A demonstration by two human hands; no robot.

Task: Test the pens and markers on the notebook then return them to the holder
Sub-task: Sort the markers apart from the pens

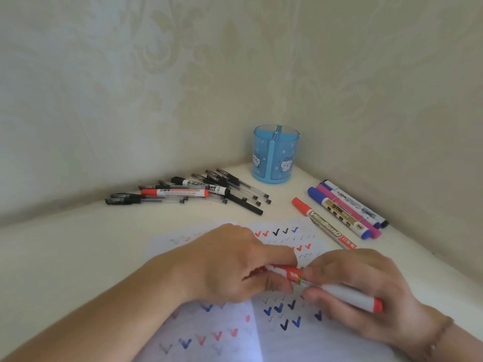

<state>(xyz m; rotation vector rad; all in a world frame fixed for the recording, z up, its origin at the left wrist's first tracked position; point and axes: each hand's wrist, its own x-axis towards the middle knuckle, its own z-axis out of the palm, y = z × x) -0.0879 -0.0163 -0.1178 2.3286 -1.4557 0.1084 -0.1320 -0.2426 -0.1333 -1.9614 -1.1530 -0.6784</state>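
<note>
Both of your hands meet over the open notebook (287, 333), low in the view. Your left hand (230, 265) curls its fingers round the red cap (286, 273) of a whiteboard marker, thumb underneath and forefinger laid along the top. Your right hand (366, 288) grips the marker's white barrel (347, 296), fingers wrapped over it, the red end plug poking out past the heel of the hand. A thin bracelet (439, 335) sits on that wrist. The cap looks seated on the barrel, or nearly so; your fingers hide the join, so you cannot tell for sure.

The notebook lies flat on the pale bench (78, 252), its pages covered in red, blue and black tick marks.

Beyond it, to the left, a loose pile of pens (198, 190) lies on the bench near the wall, mostly clear-barrelled black ones, with a red marker and a black marker among them. To the right, four markers lie side by side: a red whiteboard marker (324, 223) nearest the notebook, its lower end touching the page edge, then a blue one (339, 212), a pink one (350, 210) and a dark blue one (356, 203).

The blue translucent holder (275, 154) stands upright in the corner, well apart from your hands, its divided compartments holding no pens.
</note>
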